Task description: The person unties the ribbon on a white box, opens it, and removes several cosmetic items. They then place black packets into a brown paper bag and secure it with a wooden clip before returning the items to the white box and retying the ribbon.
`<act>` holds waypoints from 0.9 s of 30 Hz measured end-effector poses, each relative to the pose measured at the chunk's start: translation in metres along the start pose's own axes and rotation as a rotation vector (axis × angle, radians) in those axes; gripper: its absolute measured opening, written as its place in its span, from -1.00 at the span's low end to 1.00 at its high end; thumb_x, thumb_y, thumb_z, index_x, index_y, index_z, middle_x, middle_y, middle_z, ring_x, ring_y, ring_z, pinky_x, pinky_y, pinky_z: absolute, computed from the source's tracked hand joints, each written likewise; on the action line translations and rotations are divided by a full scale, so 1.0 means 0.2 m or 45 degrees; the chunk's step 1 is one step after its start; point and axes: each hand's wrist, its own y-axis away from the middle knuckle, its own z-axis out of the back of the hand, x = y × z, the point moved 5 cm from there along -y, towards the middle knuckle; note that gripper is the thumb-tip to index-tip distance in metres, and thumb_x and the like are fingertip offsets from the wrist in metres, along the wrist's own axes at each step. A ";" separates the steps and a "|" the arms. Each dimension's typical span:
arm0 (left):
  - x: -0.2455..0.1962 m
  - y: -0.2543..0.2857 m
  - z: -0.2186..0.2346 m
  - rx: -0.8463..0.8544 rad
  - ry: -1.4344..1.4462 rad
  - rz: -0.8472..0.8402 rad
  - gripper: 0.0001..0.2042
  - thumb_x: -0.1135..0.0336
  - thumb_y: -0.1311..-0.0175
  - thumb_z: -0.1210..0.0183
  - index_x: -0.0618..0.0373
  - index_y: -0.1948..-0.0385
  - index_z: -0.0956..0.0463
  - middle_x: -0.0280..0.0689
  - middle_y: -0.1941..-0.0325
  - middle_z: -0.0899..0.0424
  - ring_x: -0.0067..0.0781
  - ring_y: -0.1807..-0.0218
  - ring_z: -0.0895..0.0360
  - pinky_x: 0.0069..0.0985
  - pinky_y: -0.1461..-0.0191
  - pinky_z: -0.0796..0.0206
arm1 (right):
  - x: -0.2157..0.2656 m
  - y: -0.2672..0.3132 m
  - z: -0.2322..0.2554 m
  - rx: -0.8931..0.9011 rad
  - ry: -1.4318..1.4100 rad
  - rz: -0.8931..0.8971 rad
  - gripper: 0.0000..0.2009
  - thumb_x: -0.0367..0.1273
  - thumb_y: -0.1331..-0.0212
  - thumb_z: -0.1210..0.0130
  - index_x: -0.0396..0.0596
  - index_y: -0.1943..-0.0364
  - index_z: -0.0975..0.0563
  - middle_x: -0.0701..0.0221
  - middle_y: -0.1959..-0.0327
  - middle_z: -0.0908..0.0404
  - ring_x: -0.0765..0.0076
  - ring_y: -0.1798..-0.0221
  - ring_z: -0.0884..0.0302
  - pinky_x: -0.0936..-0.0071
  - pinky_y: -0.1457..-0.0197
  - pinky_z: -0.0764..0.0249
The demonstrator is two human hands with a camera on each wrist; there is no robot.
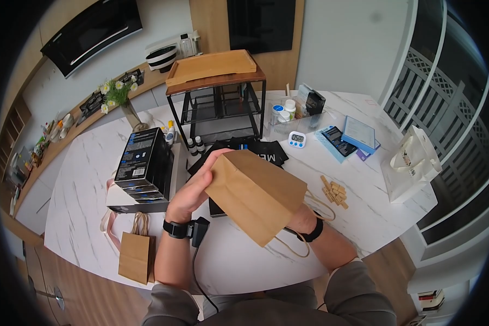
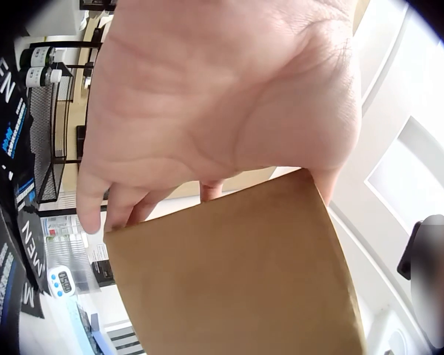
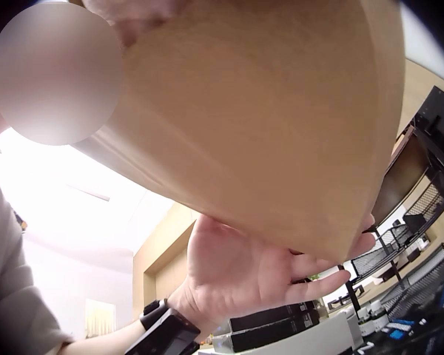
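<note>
A brown paper bag (image 1: 258, 195) is held tilted above the white marbled table, its cord handles (image 1: 321, 206) toward the lower right. My left hand (image 1: 193, 187) supports its bottom end. In the left wrist view the palm (image 2: 222, 111) faces the bag's base, and the right wrist view shows long, extended fingers (image 3: 318, 288) along the bag's lower edge. My right hand (image 1: 301, 221) is at the handle end, mostly behind the bag. Only a blurred piece of it shows at the top of the right wrist view, so I cannot tell how its fingers lie.
Black packets (image 1: 271, 155) lie behind the bag. Left are stacked black boxes (image 1: 141, 163) and a smaller brown bag (image 1: 137, 255). Behind stands a wood-topped rack (image 1: 217, 79). Rightward are a timer (image 1: 296, 139), small wooden pieces (image 1: 334, 191), blue boxes (image 1: 358, 133) and a white bag (image 1: 410, 168).
</note>
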 end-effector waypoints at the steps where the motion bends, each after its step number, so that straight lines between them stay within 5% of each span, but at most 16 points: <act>1: 0.01 0.00 0.00 0.012 0.015 0.002 -0.05 -0.43 -0.32 -0.24 0.06 -0.53 -0.14 -0.33 -0.48 -0.37 -0.46 -0.54 -0.26 -0.40 -0.57 -0.11 | 0.00 0.00 0.01 0.006 0.051 -0.049 -0.50 -0.35 -0.38 -0.34 -0.09 -0.36 -0.49 0.31 -0.32 -0.60 0.37 -0.31 -0.54 0.35 -0.31 -0.53; 8: 0.10 0.03 0.10 -0.127 0.109 0.027 -0.23 -0.30 -0.54 -0.05 0.08 -0.55 -0.21 -0.28 -0.56 -0.35 -0.39 -0.56 -0.29 -0.33 -0.58 -0.11 | 0.18 -0.15 -0.03 -0.053 0.430 0.091 -0.56 -0.39 -0.36 -0.29 -0.16 -0.29 -0.53 0.18 -0.29 -0.64 0.22 -0.27 -0.62 0.31 -0.29 -0.53; 11: 0.10 0.06 0.22 -0.312 0.273 -0.035 -0.30 -0.27 -0.60 0.04 0.14 -0.49 -0.34 -0.24 -0.48 -0.52 -0.30 -0.52 -0.39 -0.23 -0.58 -0.13 | 0.26 -0.23 0.05 -0.058 0.794 0.083 -0.77 -0.46 -0.38 -0.15 -0.23 -0.05 -0.65 0.17 0.05 -0.79 0.13 -0.06 -0.73 0.30 -0.19 -0.56; 12: 0.09 0.06 0.23 -0.317 0.272 -0.038 -0.30 -0.27 -0.60 0.04 0.14 -0.49 -0.34 -0.24 -0.48 -0.52 -0.30 -0.52 -0.39 -0.23 -0.58 -0.13 | 0.31 -0.21 0.08 -0.185 0.950 0.237 -0.78 -0.55 -0.37 -0.07 -0.25 0.00 -0.67 0.16 0.10 -0.79 0.12 0.01 -0.75 0.30 -0.12 -0.59; 15: 0.05 0.05 0.29 -0.441 0.389 -0.114 -0.29 -0.32 -0.60 0.12 0.09 -0.49 -0.33 -0.21 -0.48 -0.51 -0.26 -0.49 -0.43 -0.17 -0.54 -0.22 | 0.42 -0.23 0.14 -0.313 0.542 0.292 -0.68 -0.71 -0.25 0.02 -0.31 -0.01 -0.66 0.10 0.12 -0.76 -0.03 0.09 -0.72 0.30 0.04 -0.61; 18: 0.00 0.03 0.27 -0.408 0.456 -0.127 -0.25 -0.40 -0.58 0.18 0.02 -0.51 -0.29 -0.21 -0.48 -0.49 -0.24 -0.47 -0.46 -0.10 -0.46 -0.32 | 0.49 -0.23 0.16 -0.231 0.971 0.533 -0.66 -0.71 -0.19 -0.04 -0.29 -0.02 -0.67 0.09 0.01 -0.75 -0.05 -0.05 -0.70 0.33 -0.05 -0.61; 22: -0.01 0.01 0.23 -0.399 0.431 -0.094 -0.21 -0.46 -0.54 0.20 -0.02 -0.52 -0.27 -0.19 -0.48 -0.48 -0.20 -0.45 -0.48 -0.03 -0.41 -0.38 | 0.54 -0.22 0.03 -0.193 1.067 0.476 -0.69 -0.58 -0.17 -0.23 -0.23 -0.02 -0.69 0.09 -0.09 -0.72 -0.07 -0.07 -0.67 0.19 -0.15 -0.57; 26: -0.02 0.01 0.16 -0.376 0.280 0.001 -0.25 -0.40 -0.59 0.21 0.00 -0.55 -0.23 -0.17 -0.49 -0.47 -0.21 -0.50 -0.43 -0.11 -0.47 -0.35 | 0.51 -0.17 0.03 -0.213 1.237 0.447 -0.79 -0.53 -0.20 -0.26 -0.23 0.07 -0.69 0.19 0.08 -0.72 -0.03 0.05 -0.66 0.17 -0.04 -0.57; 27: -0.02 0.02 0.17 -0.472 0.263 -0.065 -0.40 -0.19 -0.64 0.02 0.04 -0.47 -0.31 -0.21 -0.41 -0.52 -0.27 -0.45 -0.45 -0.22 -0.48 -0.31 | 0.53 -0.15 0.03 -0.292 1.173 0.482 -0.89 -0.54 -0.22 -0.23 -0.24 0.19 -0.65 0.21 0.18 -0.69 -0.03 0.13 -0.64 0.19 0.05 -0.56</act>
